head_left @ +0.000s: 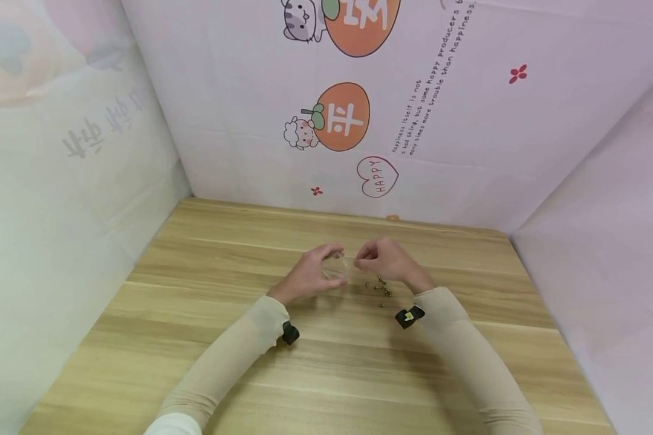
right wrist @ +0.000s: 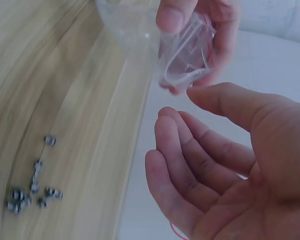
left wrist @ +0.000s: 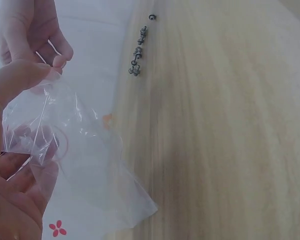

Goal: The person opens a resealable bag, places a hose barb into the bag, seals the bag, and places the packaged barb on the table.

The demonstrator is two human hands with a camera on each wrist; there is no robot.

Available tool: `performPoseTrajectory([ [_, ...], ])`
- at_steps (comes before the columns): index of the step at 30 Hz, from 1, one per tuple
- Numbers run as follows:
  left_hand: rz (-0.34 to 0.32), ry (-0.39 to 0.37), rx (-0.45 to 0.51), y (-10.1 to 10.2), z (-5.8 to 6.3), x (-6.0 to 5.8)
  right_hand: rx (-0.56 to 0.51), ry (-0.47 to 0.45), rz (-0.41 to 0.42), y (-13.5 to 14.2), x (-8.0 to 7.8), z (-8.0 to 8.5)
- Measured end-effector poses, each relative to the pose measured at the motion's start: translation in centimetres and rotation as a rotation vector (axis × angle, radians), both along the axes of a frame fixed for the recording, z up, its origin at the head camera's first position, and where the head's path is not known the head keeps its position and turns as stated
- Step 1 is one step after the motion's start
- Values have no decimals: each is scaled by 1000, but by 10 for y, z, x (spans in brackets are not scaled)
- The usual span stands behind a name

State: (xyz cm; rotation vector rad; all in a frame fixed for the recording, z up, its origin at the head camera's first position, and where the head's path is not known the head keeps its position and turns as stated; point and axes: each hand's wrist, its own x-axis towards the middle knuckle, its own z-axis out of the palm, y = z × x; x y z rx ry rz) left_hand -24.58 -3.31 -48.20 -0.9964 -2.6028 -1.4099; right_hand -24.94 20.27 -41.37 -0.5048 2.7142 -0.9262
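My left hand (head_left: 310, 275) holds a clear plastic zip bag (left wrist: 85, 120), thumb on one side and fingers on the other. The bag's mouth (right wrist: 187, 55) gapes towards my right hand and has a red line along its edge. Just off that mouth is my right hand (right wrist: 215, 155), fingers loosely bent and the thumb tip apart from them. Nothing shows between its fingertips. Below it on the table lie several small metal pieces (head_left: 382, 287), which look like short screws, in a loose cluster.
The wood-grain table (head_left: 326, 374) reaches back to a white printed sheet (head_left: 239, 121) that stands as a wall. Pale sheets also close off the left side (head_left: 81, 199) and the right side (head_left: 604, 260). Black wrist straps (head_left: 410, 316) sit over the beige sleeves (head_left: 468, 350).
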Motion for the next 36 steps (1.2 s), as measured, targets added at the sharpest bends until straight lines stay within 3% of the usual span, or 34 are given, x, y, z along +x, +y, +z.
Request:
performPoseTrajectory([
  [9,-31,-3,2,-2,-4,-1,100,56,77,10,-3,-6],
  [19,-40,-9,-21,-4,-6,2,274,155,228,23,-6,-34],
  [26,-38,-17,-29,-4,-7,2,269,214,353,31,-8,-45],
  [36,-50,-5,-30,-3,-10,0,245,218,363,35,-9,-60],
])
